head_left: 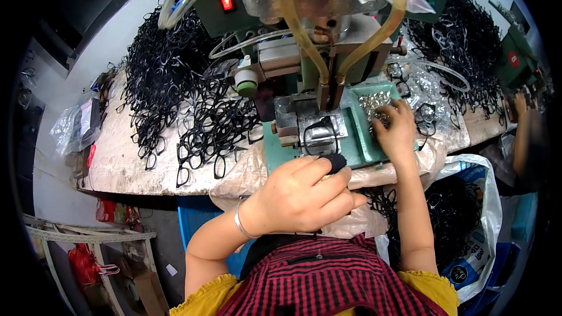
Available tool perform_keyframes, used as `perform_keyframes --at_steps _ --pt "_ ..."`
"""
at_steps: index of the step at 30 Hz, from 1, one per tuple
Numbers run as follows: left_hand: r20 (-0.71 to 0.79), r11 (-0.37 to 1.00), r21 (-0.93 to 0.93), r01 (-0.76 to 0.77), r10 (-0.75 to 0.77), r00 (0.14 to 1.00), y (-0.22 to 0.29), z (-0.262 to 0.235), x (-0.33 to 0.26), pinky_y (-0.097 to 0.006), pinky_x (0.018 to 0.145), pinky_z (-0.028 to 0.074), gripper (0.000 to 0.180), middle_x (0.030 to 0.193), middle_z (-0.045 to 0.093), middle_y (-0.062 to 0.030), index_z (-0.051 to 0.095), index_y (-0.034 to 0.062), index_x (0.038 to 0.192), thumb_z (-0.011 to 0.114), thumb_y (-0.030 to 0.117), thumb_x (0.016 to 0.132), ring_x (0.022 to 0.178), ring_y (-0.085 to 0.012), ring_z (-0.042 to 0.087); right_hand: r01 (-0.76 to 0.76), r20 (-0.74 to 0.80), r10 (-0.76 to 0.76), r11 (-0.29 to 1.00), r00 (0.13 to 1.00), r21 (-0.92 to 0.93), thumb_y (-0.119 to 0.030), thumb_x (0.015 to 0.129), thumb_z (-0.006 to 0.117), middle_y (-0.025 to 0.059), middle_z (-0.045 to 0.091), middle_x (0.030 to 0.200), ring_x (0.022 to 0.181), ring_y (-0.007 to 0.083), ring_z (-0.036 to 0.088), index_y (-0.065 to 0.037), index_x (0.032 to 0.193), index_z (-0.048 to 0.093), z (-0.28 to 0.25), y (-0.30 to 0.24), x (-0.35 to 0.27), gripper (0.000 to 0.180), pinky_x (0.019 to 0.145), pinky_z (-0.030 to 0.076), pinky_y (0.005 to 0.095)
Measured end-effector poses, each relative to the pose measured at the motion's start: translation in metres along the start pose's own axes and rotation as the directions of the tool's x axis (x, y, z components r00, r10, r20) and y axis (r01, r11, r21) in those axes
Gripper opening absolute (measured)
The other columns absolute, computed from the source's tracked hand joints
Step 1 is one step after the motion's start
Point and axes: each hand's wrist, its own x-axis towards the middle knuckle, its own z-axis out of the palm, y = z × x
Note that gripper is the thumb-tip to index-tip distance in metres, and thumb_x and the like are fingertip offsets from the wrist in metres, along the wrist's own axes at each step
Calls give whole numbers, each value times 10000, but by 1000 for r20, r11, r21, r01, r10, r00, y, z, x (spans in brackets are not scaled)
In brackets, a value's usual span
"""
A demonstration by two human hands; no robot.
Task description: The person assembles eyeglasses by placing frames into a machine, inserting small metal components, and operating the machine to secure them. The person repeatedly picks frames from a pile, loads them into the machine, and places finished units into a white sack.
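My left hand (304,193), with a bracelet at its wrist, is closed at the front edge of a green machine base. It appears to grip the near end of a black eyeglass frame (321,125), whose rim lies on a shiny metal plate (332,129) under the machine head. A black cover or cap (336,162) shows at its fingers; which one I cannot tell. Over a green tray (364,151), my right hand (396,130) reaches into small shiny metal parts (374,102), fingers curved and apart. Any part between its fingertips is too small to make out.
Black eyeglass frames lie heaped on the table's left (167,52) and right (459,41). Yellowish hoses (295,17) hang from the machine head (293,3), near a lit red switch (225,0). A sack of black frames (451,210) stands below right. Another person's hand (520,105) shows at far right.
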Motion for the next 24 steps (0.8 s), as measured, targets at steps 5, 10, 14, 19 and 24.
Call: perform_keyframes --at_steps 5,10,14,19,24 --pt "53 999 18 43 -44 998 9 4 0 -276 530 493 298 890 672 -61 571 83 685 788 277 746 672 -162 565 67 -129 -46 984 991 162 -144 735 765 149 675 1134 1153 350 591 -64 808 725 15 20 -3 115 967 465 434" --pt "77 998 -9 69 -68 995 6 -2 -2 -276 542 499 308 890 672 -52 563 88 686 794 280 753 676 -159 574 40 -146 -8 974 989 222 -108 772 733 137 694 1025 1004 334 636 -31 854 690 13 15 -2 120 891 491 421" --pt "-38 995 22 96 -95 995 14 6 -10 -270 526 487 317 888 673 -37 553 96 689 812 272 737 654 -148 573 -35 -323 184 908 928 417 -92 870 691 105 685 917 849 246 636 -11 942 691 18 12 -33 108 809 497 343" --pt "4 997 -34 64 -64 998 4 -1 1 -271 512 469 328 855 673 -25 551 102 683 822 283 717 618 -148 559 53 -544 159 934 824 353 -38 887 671 89 650 910 833 215 601 2 954 654 42 13 -60 80 770 480 326" --pt "104 998 -43 43 -38 994 0 -3 4 -268 512 457 322 841 667 -12 551 106 688 819 281 720 613 -142 551 -36 -367 238 876 899 481 -101 854 693 115 691 836 767 228 651 7 920 672 10 5 -14 128 757 500 337"
